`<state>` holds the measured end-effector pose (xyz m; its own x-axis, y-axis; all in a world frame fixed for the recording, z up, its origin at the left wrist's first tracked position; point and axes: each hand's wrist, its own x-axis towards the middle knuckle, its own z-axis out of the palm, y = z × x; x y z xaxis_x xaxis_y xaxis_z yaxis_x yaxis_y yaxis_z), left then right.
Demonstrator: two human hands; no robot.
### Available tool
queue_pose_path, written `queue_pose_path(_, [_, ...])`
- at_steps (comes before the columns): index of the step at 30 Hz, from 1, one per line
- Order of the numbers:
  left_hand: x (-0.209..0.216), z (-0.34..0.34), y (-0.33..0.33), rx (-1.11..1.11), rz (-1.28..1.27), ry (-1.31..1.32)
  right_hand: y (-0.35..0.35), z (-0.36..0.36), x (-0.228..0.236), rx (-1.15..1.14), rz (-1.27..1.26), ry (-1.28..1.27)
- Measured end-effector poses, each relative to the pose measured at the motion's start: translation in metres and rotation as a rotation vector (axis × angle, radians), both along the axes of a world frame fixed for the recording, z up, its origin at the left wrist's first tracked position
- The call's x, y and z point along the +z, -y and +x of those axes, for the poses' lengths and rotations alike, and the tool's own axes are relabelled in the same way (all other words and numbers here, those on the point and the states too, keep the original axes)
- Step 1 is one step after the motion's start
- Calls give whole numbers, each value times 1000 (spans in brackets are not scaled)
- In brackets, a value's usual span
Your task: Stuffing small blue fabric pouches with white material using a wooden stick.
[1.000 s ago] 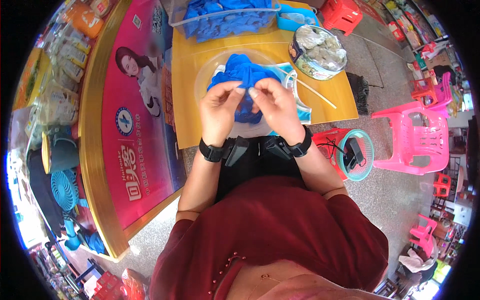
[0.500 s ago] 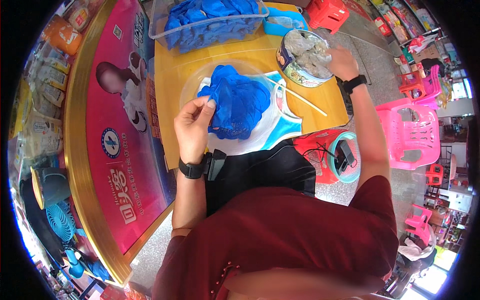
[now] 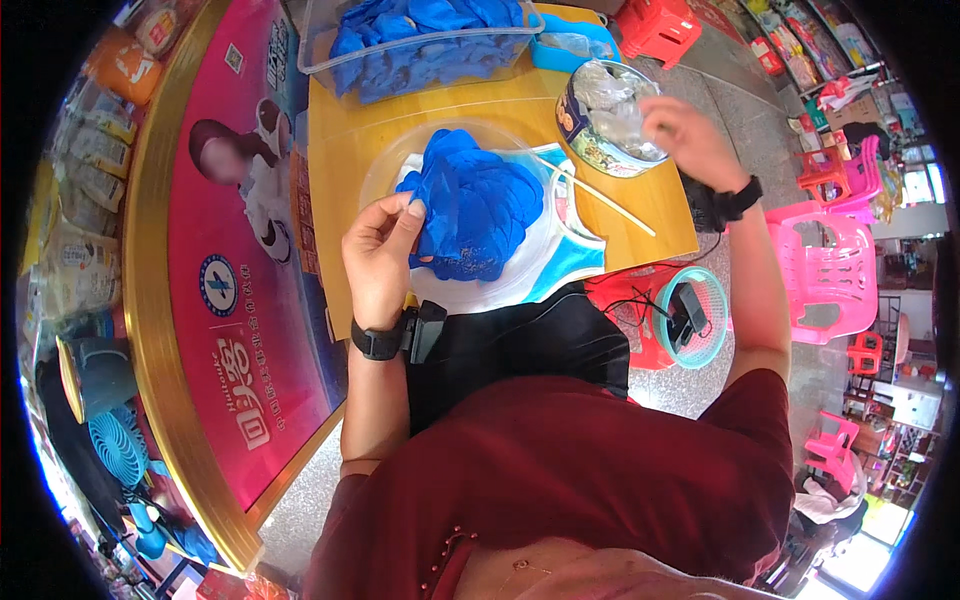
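My left hand [image 3: 385, 240] pinches the edge of a blue fabric piece [image 3: 475, 215], thin and petal-like, at the left side of a layered pile. The pile sits in a shallow clear round bowl [image 3: 380, 170] on the table. Over at the right, my right hand [image 3: 695, 145] hovers at the rim of a round patterned tin [image 3: 600, 135], fingers bent towards its inside. Motion smears those fingers, and whether they hold anything does not show. Crumpled clear plastic bags [image 3: 610, 95] fill the tin. A pale thin stick [image 3: 610, 205] lies between bowl and tin.
Behind the bowl stands a clear plastic bin [image 3: 420, 45] heaped with blue fabric, beside a small blue tray [image 3: 570, 45]. A white and light-blue cloth [image 3: 570, 250] lies under the bowl. Right of the wooden table [image 3: 650, 240] are a turquoise basket [image 3: 715, 320] and a pink chair [image 3: 820, 270].
My right hand has shifted slightly, and its forearm has swung outward to the right. The bags in the tin look rearranged. My left hand keeps its pinch on the blue fabric, barely moved.
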<state>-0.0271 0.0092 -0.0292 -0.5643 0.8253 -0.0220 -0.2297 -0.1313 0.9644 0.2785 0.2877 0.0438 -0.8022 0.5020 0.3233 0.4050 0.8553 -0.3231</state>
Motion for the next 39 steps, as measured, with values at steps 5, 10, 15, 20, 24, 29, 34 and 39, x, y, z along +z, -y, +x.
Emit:
queue_pose_path(5, [4,-1,3,4,14,-1,24,-17,3,-221,-216,352])
queue_pose_path(10, [11,4,7,7,10,-21,19,-41,-10,-393,-150,156])
queue_pose_path(15, [8,4,6,-38,-16,-49,14,-38,-26,-217,-139,22])
queue_pose_path(20, [7,2,5,27,-94,-74,42,-52,-18,-90,-819,-458])
queue_pose_path(24, [-1,7,-4,10,-69,-109,96,-80,-17,103,-1321,-777])
queue_pose_path(29, [-3,13,-5,22,-104,-133,158,-121,-41,424,-1943,-752])
queue_pose_path(34, [-1,8,-3,65,-93,-205,196,-145,-43,73,-1202,-412])
queue_pose_path(39, [2,6,-2,98,-100,-224,191,-144,-45,60,-922,-429])
